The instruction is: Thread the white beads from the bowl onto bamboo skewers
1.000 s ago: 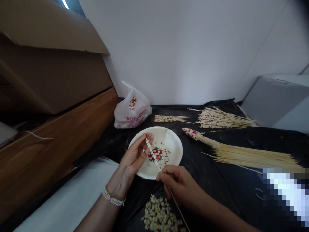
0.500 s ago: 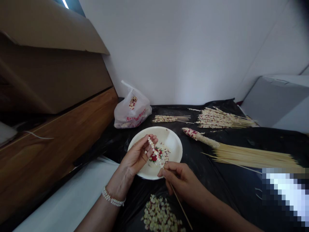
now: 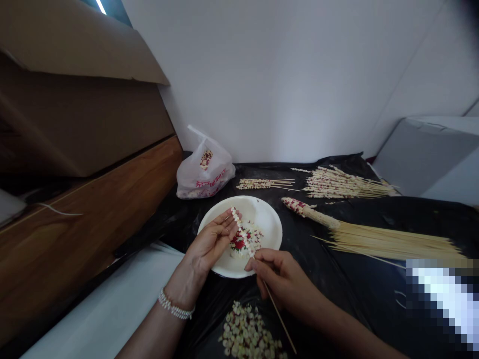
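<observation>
My right hand (image 3: 279, 276) pinches a thin bamboo skewer (image 3: 277, 314) whose upper part is threaded with small white buds (image 3: 239, 229). My left hand (image 3: 211, 242), a pearl bracelet on its wrist, curls its fingers against the skewer's beaded tip. Both hands hover over a white plate (image 3: 267, 222) holding loose white and red flower bits (image 3: 243, 242). A heap of pale green-white buds (image 3: 247, 334) lies on the black sheet just below my hands.
A white plastic bag (image 3: 205, 174) sits at the back by the wall. Finished flower skewers (image 3: 344, 182) and a smaller bunch (image 3: 262, 183) lie behind the plate. A bundle of bare sticks (image 3: 389, 242) lies right. A wooden ledge (image 3: 75, 219) and cardboard box (image 3: 75, 89) stand left.
The skewer's beaded tip has shifted slightly right and up over the plate, and my left fingers have slid along it. My right hand has moved a little to the right.
</observation>
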Motion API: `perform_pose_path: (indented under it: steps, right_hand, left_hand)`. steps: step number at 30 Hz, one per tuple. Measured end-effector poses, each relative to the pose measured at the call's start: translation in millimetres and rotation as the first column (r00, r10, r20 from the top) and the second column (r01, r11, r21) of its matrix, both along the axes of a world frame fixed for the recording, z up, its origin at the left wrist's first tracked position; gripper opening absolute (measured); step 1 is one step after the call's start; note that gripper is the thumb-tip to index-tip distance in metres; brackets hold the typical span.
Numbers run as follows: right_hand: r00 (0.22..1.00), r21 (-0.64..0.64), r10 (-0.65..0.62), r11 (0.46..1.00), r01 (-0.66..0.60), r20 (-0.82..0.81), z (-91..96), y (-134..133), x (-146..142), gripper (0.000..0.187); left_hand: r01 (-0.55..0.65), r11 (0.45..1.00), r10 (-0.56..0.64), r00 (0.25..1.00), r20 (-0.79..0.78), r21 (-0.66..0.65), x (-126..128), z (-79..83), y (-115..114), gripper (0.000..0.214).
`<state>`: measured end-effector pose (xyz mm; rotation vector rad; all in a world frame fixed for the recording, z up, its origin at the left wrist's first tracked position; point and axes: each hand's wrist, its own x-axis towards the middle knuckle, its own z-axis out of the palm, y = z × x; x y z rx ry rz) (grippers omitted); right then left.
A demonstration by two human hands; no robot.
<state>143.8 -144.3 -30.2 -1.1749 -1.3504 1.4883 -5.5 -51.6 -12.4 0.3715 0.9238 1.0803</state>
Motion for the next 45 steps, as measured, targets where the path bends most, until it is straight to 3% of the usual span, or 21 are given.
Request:
perform_pose_path:
  steps: [14, 27, 34, 45]
  right_hand:
    - [1.0, 0.0, 0.003, 1.0, -0.003, 0.014, -0.3, -1.7, -0.6, 0.025]
    - [1.0, 0.017, 0.014, 1.0, -0.014, 0.017, 2.6, -5.8, -1.5, 0.023]
    - [1.0, 0.045, 0.023, 0.999, -0.023, -0.008, 2.9, -6.1, -2.0, 0.025]
    - [0.997, -0.032, 0.059, 0.998, -0.061, -0.057, -4.7, -8.5, -5.7, 0.019]
  left_hand:
    - [-0.015, 0.988, 0.019, 1.0, -0.025, 0.151, -4.5, -10.4, 6.1, 0.029]
    - [-0.111, 0.984, 0.107, 0.994, 0.036, 0.142, -10.8, -7.7, 10.2, 0.019]
    - [-0.105, 0.984, 0.083, 0.985, 0.149, 0.144, -12.7, -7.5, 12.0, 0.016]
    - [-0.204, 0.961, 0.196, 0.979, 0.061, 0.189, -8.2, -6.4, 12.2, 0.021]
